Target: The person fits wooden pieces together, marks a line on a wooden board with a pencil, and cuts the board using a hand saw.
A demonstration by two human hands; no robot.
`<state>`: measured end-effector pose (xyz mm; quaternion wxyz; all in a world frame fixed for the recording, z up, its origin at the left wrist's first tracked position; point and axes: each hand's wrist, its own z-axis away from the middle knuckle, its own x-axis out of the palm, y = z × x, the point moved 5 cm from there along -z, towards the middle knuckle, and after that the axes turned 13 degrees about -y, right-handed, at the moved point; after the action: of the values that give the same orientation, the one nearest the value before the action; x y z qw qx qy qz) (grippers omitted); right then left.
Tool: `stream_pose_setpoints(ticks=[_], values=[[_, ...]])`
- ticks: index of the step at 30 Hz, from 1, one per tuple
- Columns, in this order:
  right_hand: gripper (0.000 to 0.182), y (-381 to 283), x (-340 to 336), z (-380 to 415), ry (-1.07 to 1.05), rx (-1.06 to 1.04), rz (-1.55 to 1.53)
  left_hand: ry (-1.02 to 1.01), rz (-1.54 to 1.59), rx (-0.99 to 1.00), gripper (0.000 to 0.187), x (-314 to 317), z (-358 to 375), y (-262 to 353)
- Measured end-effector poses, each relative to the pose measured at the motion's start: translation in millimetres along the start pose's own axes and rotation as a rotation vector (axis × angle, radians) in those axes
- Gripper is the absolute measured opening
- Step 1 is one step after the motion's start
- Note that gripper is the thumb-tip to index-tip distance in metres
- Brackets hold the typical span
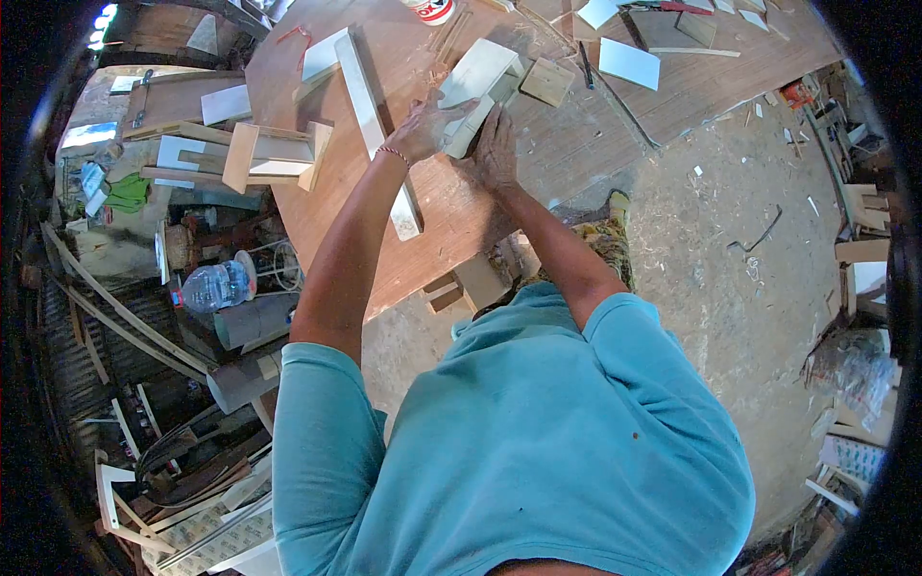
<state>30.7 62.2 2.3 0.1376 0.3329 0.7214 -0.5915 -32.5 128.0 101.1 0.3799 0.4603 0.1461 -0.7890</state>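
Observation:
A pale box-like wooden piece rests on the brown wooden table, its near end between my two hands. My left hand grips it from the left, fingers reaching across its top. On the near right side, my right hand presses its fingers along the side face. The piece's underside and my fingertips are partly hidden. Touching or close to its right end lies a small square wooden block. Left of my left hand, a long white-faced strip stretches down toward the table's near edge.
Several white panels and wood strips lie at the back right. A white-and-red tub stands at the far edge. Left are a wooden frame and a large plastic bottle. Scraps and a dark bent rod lie on the floor.

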Motion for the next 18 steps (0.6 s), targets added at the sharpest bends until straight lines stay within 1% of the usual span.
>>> stream_pose_setpoints(ticks=[3, 6, 9, 12, 14, 15, 17, 18], values=[[0.119, 2, 4, 0, -0.023, 0.050, 0.022, -0.027, 0.009, -0.015, 0.058, -2, 2, 1], [0.120, 4, 7, 0, -0.030, 0.045, -0.031, -0.010, -0.042, 0.002, 0.057, -4, 2, 3], [0.120, 8, 10, -1, -0.093, 0.088, -0.086, -0.063, -0.034, -0.024, 0.055, -1, -1, 0], [0.121, 7, 9, 1, -0.060, 0.062, -0.043, -0.022, 0.050, 0.022, 0.053, 1, -1, -2], [0.123, 7, 10, 1, -0.059, 0.013, -0.025, -0.003, -0.061, 0.015, 0.054, -1, -2, 3], [0.123, 6, 7, 1, -0.058, 0.010, -0.024, 0.000, -0.062, 0.014, 0.054, -1, -1, 2], [0.127, 6, 0, 0, -0.040, -0.034, -0.153, 0.015, -0.061, 0.022, 0.055, -1, -2, 1], [0.127, 6, -4, -1, -0.040, -0.037, -0.150, 0.019, -0.059, 0.022, 0.055, -2, -2, 2]])
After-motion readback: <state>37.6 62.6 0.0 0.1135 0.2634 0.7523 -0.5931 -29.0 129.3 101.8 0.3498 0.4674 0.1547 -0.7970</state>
